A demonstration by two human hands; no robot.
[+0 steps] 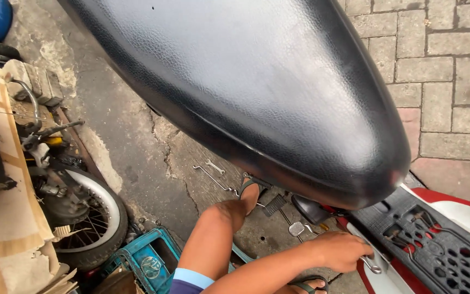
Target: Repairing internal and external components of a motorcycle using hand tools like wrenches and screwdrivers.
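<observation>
Black motorcycle seat (257, 92) raised; my right hand (341, 250) clenched on chrome grab rail (372, 265) below it. Left hand hidden, grip unknown. I'd keep that wrist straight.

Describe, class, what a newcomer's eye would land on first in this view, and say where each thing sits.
A big glossy black motorcycle seat fills the top and centre, raised over cracked concrete. At lower right, the right hand grips a chrome grab bar beside the red and white tail panel. At left, a spoked wheel leans among cardboard, and small spanners lie on the ground below the seat.
</observation>
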